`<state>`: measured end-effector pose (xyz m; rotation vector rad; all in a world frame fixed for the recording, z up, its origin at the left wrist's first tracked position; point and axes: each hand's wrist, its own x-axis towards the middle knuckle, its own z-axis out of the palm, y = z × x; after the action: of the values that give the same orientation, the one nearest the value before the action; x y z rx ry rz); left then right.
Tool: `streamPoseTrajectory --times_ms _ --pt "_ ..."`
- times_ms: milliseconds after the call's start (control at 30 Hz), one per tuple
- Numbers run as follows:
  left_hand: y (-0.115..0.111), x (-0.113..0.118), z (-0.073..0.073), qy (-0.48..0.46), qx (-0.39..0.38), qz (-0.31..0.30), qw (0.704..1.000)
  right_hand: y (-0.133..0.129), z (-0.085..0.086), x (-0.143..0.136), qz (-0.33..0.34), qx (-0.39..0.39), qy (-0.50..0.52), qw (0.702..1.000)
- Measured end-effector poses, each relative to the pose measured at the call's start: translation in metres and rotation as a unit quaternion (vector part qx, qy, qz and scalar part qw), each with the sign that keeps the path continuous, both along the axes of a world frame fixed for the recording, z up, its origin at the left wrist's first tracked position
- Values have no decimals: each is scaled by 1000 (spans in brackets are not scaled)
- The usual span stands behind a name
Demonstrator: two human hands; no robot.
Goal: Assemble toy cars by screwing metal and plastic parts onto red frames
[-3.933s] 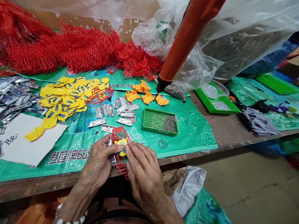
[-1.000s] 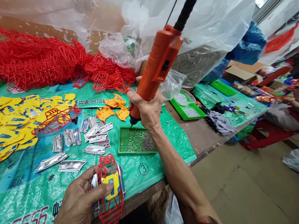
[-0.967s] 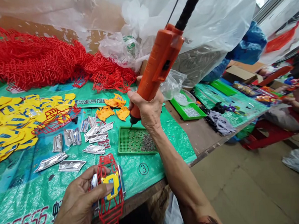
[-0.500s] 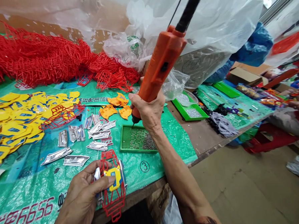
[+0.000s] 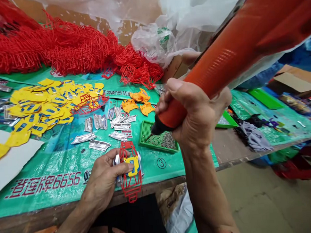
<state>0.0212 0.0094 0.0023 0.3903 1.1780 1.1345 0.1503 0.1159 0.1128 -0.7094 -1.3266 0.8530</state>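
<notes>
Left hand (image 5: 102, 175) pinching frame (image 5: 132, 188) (red) | right hand (image 5: 197, 114) clenching screwdriver (image 5: 220, 66) — seemingly over tray (image 5: 158, 148)

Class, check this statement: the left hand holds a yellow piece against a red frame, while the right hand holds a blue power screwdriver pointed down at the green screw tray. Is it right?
The colour is wrong: the head view shows an orange power screwdriver. The right hand does point it down at the green screw tray, and the left hand holds the yellow piece against the red frame.

workshop bench, heaped red plastic frames (image 5: 71, 48), piled yellow parts (image 5: 48, 104), screw tray (image 5: 158, 137), orange power screwdriver (image 5: 207, 65)
</notes>
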Motion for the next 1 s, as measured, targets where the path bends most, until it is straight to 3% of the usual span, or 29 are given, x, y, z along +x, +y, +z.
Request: streamPoseTrajectory --times_ms 267,1000 --pt "1 -1 0 -23 -1 10 1000 -34 1 -11 33 -74 -27 996" --pt "1 0 -3 -17 9 -3 1000 -33 -20 -12 28 -57 -32 997"
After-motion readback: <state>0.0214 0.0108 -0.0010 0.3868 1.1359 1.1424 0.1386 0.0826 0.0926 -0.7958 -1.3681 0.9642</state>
